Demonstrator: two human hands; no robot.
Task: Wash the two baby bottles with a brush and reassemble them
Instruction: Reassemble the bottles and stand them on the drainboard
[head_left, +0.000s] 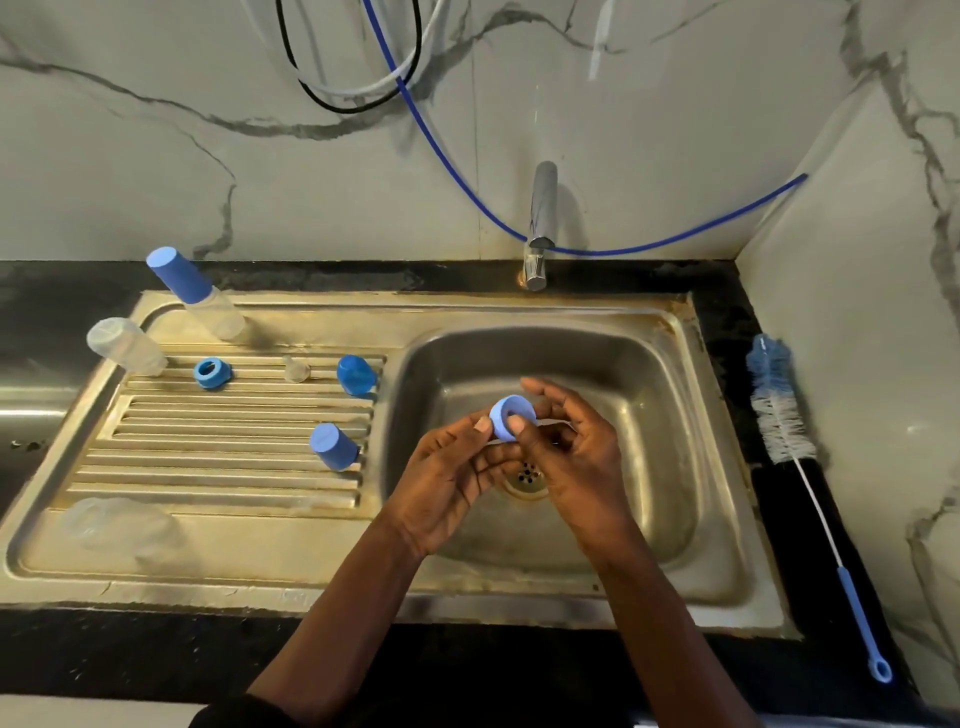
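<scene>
Hands: our left hand (457, 467) and right hand (571, 467) both pinch the blue collar ring (511, 415).
Location: over the sink basin (649, 364).
Handling: light, stiff plastic, possibly wet-slick; we hold its outer rim.

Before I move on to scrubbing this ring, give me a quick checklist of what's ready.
1. Blue ring pinched by left hand and right hand: ok.
2. Ring held over the basin: ok.
3. Brush free, lying right of the basin: ok.
4. Water running from the tap: cannot tell.
5. Nipple waiting on the drainboard: ok.
</scene>
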